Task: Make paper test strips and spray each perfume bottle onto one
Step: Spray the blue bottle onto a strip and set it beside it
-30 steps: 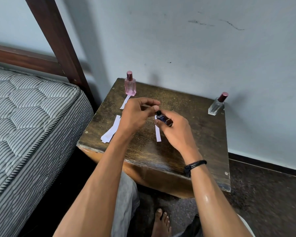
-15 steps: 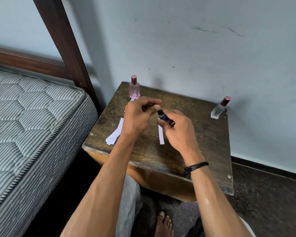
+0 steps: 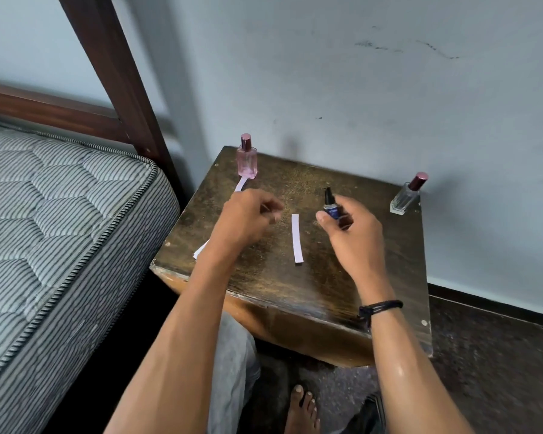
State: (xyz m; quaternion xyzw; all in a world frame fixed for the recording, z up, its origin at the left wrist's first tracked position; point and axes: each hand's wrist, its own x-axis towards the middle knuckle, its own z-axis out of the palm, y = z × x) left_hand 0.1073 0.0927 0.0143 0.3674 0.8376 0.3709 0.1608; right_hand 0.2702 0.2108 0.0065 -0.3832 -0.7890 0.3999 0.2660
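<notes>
Pale gray wall (image 3: 358, 89) stands behind a small wooden table (image 3: 326, 296). A bed (image 3: 60, 214) with a stripy mattress is next to the table's left edge. A pink bottle (image 3: 247, 162) with a dark red cap stands at the far left corner of the table. A clear bottle (image 3: 406, 197) with the same kind of cap stands at the far right corner, close to the wall. One white paper strip (image 3: 297, 239) lies flat in the middle of the table, between the two hands and touching neither. A second strip (image 3: 240, 184) pokes out from just in front of the pink bottle. At the left edge more strips (image 3: 200, 250) peek out, mostly hidden under the left arm. The right hand (image 3: 351, 236) has its thumb and fingers wrapped round a small dark bottle (image 3: 329, 205). It holds the bottle above the table, with the black spray top bare and pointing up. The left hand (image 3: 248, 217) hovers over the table with its fingers curled in; I cannot tell if something tiny is inside them. A black band (image 3: 380, 306) is on the right wrist.
</notes>
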